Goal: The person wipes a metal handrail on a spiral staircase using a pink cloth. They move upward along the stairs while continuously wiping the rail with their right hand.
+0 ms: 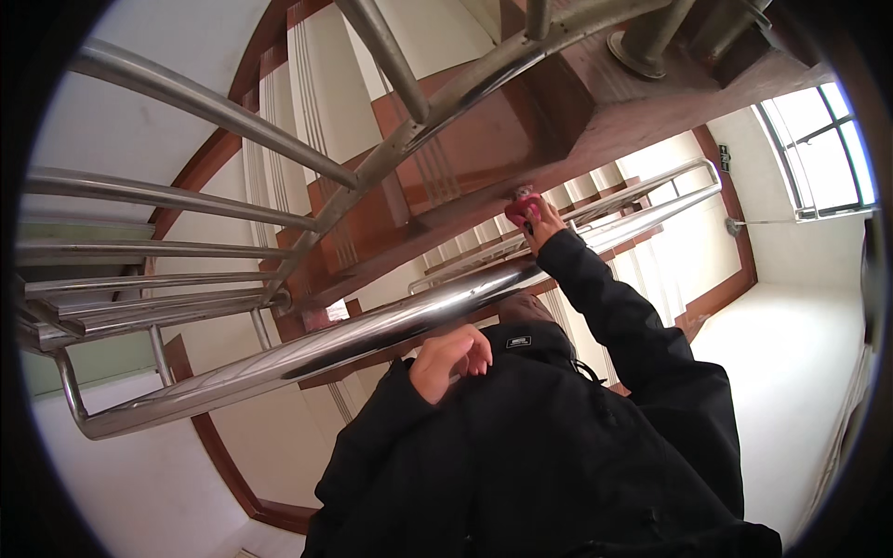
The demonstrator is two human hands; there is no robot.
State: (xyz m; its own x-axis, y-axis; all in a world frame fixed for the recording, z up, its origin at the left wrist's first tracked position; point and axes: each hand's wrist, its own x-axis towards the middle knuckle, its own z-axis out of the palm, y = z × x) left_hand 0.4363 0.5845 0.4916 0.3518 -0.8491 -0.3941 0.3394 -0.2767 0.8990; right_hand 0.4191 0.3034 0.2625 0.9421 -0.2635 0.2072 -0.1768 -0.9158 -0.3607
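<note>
My right hand (545, 230) is at the end of my outstretched black sleeve, beyond the polished metal handrail (418, 307). It grips a pink pad (522, 209), a cloth or sponge, at the lower edge of a reddish-brown stone stair side (488, 199). A small pale, shiny patch shows where the pad meets the stone. Something small and dark lies by the fingers, too small to name. Close in front of my black jacket (544, 446), my left hand (450, 359) hangs with loosely curled fingers. Nothing shows in it, and part of its palm is hidden.
Metal balusters (209, 132) join a slanting lower rail (377, 160) on the left. Stair steps (321, 91) in cream and brown rise behind them. Another flight with its own railing (649, 202) lies farther off, by a barred window (816, 150) and white walls (802, 370).
</note>
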